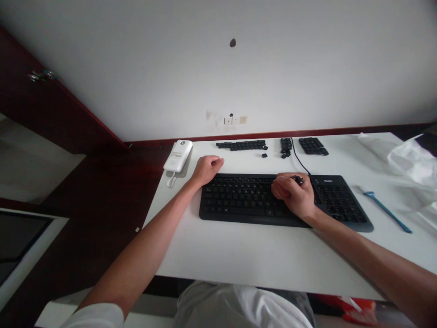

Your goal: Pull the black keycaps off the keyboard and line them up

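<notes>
A black keyboard [246, 211] lies flat on the white table, with rows of black keys in its frame. My left hand [206, 169] is curled closed at the keyboard's far left corner; what it holds, if anything, is hidden. Over the right-middle part of the keyboard, my right hand [295, 193] is closed in a fist. A small black object [298, 179] shows at the top of that fist, too small to name. Behind the keyboard sit loose black keycaps: a long group [247, 145], a small cluster [286, 146] and a block [312, 146].
A white power bank [178, 155] with a short cable loop lies at the table's left. On the right are a blue-handled brush [387, 211] and crumpled white plastic [406, 157]. The keyboard's black cable [300, 160] runs toward the wall [164, 68].
</notes>
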`<action>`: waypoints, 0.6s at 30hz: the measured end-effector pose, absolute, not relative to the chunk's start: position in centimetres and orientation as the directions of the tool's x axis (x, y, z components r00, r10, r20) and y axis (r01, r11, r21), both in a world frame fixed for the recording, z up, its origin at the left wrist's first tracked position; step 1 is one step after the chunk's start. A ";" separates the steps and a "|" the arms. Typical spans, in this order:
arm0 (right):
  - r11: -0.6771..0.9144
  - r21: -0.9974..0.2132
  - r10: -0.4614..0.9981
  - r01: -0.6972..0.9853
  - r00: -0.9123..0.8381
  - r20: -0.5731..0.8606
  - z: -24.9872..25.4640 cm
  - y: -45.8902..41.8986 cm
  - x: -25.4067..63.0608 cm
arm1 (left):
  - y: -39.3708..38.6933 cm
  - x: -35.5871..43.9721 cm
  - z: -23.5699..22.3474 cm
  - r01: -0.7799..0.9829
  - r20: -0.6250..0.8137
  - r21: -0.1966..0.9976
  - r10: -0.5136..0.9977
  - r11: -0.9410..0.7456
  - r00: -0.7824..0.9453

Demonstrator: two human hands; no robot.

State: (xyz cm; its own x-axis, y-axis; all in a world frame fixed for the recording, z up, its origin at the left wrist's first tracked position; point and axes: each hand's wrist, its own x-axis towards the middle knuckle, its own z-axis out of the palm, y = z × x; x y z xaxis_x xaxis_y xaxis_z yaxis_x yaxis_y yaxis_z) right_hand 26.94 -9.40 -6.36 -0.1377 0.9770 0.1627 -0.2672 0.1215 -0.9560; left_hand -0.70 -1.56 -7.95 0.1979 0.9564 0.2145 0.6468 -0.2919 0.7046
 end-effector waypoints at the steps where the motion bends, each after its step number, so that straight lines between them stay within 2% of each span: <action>1: 0.123 -0.953 0.976 -0.276 -0.143 0.167 -6.2 -9.3 27.0 | -1.5 -0.7 -7.9 0.648 0.214 0.704 0.957 -0.291 0.198; 11: 0.147 -0.920 0.973 -0.363 -0.114 0.200 -4.1 -9.4 27.1 | -1.4 -0.7 -7.9 0.653 0.205 0.699 0.957 -0.291 0.207; 18: 0.149 -0.955 0.961 -0.255 -0.189 0.201 -5.9 -9.6 27.0 | -1.3 -0.7 -8.1 0.659 0.213 0.693 0.956 -0.292 0.200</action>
